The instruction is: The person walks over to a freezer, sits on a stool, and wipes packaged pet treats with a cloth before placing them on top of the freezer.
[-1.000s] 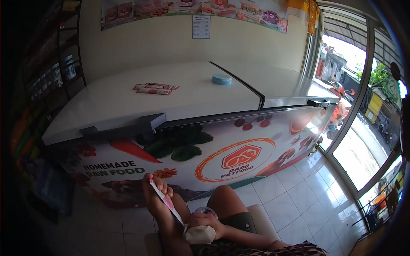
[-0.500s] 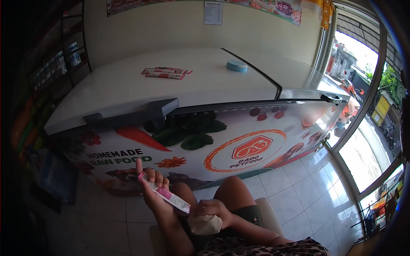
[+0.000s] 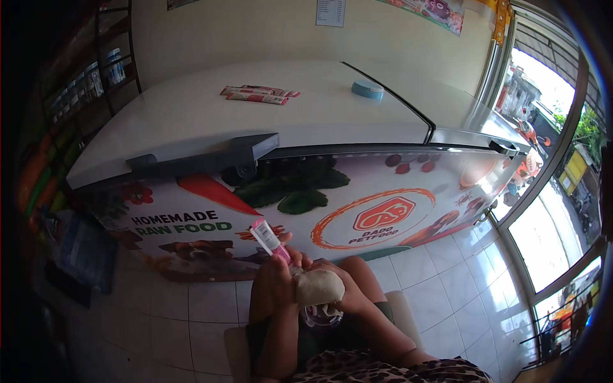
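My left hand (image 3: 281,276) is closed round the lower part of a pink and white sachet (image 3: 265,239), which points up and away from me. Close beside it, my right hand (image 3: 345,281) grips a cream-coloured pouch (image 3: 319,287) above my lap. The two hands nearly meet, and the contact between sachet and pouch is hidden. Just below the pouch, a clear round container (image 3: 321,316) with something inside shows between my forearms. Several red and white sachets (image 3: 258,96) lie on the white freezer lid (image 3: 191,118).
A round light-blue container (image 3: 368,89) stands on the freezer near the lid seam. The freezer front (image 3: 281,204) with printed pictures is just beyond my knees. Shelves with jars (image 3: 116,66) stand at the left; a glass door (image 3: 543,217) is at the right.
My left hand has moved right, towards the pouch, and the sachet has turned upward. My right hand has lifted the pouch, uncovering the clear container. The view has tilted down.
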`<state>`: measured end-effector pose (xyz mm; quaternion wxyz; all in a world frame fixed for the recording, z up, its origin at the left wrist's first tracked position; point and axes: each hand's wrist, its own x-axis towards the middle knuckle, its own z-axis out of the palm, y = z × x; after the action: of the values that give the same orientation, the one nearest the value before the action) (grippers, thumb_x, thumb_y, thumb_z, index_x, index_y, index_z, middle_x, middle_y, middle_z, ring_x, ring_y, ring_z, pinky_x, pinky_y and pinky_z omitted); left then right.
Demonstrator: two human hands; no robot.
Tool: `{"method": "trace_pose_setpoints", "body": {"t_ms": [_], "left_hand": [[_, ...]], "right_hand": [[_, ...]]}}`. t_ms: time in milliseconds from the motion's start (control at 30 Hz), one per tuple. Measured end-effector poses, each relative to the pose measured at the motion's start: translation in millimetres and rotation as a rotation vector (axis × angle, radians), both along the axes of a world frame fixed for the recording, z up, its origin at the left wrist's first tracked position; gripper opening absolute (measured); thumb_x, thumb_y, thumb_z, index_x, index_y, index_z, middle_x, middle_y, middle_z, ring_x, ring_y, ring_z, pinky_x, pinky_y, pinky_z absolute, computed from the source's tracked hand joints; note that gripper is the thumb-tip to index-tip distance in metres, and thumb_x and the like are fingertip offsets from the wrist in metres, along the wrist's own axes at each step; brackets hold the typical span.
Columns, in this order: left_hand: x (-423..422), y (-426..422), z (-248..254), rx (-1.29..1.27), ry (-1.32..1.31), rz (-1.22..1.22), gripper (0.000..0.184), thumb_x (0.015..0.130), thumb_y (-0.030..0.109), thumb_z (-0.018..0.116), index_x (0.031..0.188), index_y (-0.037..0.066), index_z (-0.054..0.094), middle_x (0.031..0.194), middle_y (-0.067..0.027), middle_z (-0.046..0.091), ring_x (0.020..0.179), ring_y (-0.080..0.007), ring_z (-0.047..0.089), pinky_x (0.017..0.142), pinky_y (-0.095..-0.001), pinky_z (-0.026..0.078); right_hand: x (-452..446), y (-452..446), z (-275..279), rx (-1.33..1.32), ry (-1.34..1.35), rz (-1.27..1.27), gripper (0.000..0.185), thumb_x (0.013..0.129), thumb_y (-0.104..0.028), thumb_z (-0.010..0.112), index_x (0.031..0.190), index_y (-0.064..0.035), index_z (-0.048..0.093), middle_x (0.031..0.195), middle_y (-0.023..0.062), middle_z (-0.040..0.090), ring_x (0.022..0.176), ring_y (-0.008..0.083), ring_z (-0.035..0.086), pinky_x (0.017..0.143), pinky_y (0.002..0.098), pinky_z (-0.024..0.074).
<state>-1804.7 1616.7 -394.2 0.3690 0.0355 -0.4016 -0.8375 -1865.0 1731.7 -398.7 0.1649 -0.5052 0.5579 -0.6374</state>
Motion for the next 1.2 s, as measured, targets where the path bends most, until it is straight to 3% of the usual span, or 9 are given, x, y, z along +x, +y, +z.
{"method": "trace_pose_setpoints", "body": {"t_ms": [200,333,400,467,533,600,733,833,1200], "left_hand": [[15,-1,23,-0.054,-0.201,-0.157,0.065,0.089,0.051,0.032,0.131,0.002,0.028,0.076,0.0006,0.038,0.064,-0.012,0.041,0.059,-0.0263,0.039],[16,20,42,-1.012,-0.278,0.005,0.039,0.096,0.029,0.026,0.121,0.004,0.043,0.079,0.0,0.039,0.063,-0.0078,0.037,0.058,-0.0206,0.035],[21,23,46,-0.918,-0.502,-0.144,0.033,0.091,0.031,0.037,0.096,0.003,0.053,0.072,-0.0059,0.052,0.06,-0.0098,0.048,0.054,-0.0238,0.039],[21,28,36,-0.731,-0.513,-0.24,0.033,0.089,0.033,0.042,0.085,0.003,0.055,0.064,-0.0071,0.055,0.054,-0.011,0.05,0.05,-0.0256,0.039],[18,28,32,-0.58,-0.443,-0.282,0.033,0.088,0.033,0.043,0.084,0.002,0.054,0.059,-0.0064,0.054,0.049,-0.0115,0.048,0.048,-0.0263,0.039],[18,27,33,-0.655,-0.463,-0.194,0.03,0.093,0.024,0.034,0.109,0.002,0.047,0.074,-0.0021,0.044,0.061,-0.0087,0.04,0.056,-0.0215,0.036],[19,17,30,-1.09,-0.367,0.007,0.033,0.096,0.023,0.031,0.118,0.002,0.044,0.081,0.0005,0.04,0.064,-0.0065,0.036,0.059,-0.0192,0.034],[14,14,7,-0.633,-0.374,-0.326,0.036,0.093,0.021,0.033,0.123,0.003,0.04,0.095,-0.0039,0.045,0.082,-0.0112,0.043,0.073,-0.0236,0.037],[8,-3,7,0.107,-0.007,0.053,0.065,0.087,0.044,0.044,0.13,-0.003,0.029,0.08,0.0015,0.039,0.069,-0.0067,0.034,0.064,-0.0215,0.032]], "right_hand": [[-1,4,5,-0.138,0.188,-0.285,0.036,0.061,-0.01,0.069,0.094,-0.0018,0.057,0.088,0.0105,0.053,0.082,0.0256,0.054,0.075,0.0297,0.0421],[-12,-1,6,-0.179,0.369,-0.672,0.032,0.065,-0.009,0.067,0.095,-0.0017,0.056,0.085,0.0099,0.054,0.077,0.0251,0.056,0.068,0.0301,0.045],[-27,-1,13,-0.219,0.452,-0.804,0.03,0.066,-0.008,0.066,0.094,-0.0015,0.056,0.083,0.0099,0.055,0.075,0.0249,0.057,0.066,0.0302,0.0457],[-35,0,17,-0.56,-0.583,-0.626,0.022,0.07,-0.009,0.064,0.087,0.0,0.055,0.078,0.012,0.055,0.077,0.0225,0.056,0.063,0.0292,0.043],[-33,7,13,-0.532,-0.723,-0.603,0.025,0.069,-0.012,0.066,0.089,-0.0007,0.054,0.081,0.0126,0.056,0.078,0.023,0.056,0.065,0.0308,0.0431],[-23,5,2,-0.236,0.344,-0.628,0.033,0.066,-0.011,0.068,0.093,-0.0012,0.053,0.084,0.0118,0.055,0.079,0.0231,0.056,0.067,0.0312,0.0434],[-10,2,-8,-0.255,0.24,-0.852,0.037,0.059,-0.009,0.07,0.093,-0.0014,0.056,0.088,0.0099,0.053,0.081,0.0216,0.054,0.071,0.0298,0.0433],[-34,12,30,0.061,-0.463,-0.745,0.035,0.06,-0.008,0.069,0.091,-0.0015,0.055,0.088,0.0097,0.053,0.083,0.02,0.054,0.071,0.0292,0.0428],[5,5,-22,-0.131,0.221,-0.189,0.03,0.061,-0.01,0.069,0.089,-0.0019,0.059,0.081,0.0099,0.053,0.072,0.021,0.05,0.07,0.0299,0.0407]]}}
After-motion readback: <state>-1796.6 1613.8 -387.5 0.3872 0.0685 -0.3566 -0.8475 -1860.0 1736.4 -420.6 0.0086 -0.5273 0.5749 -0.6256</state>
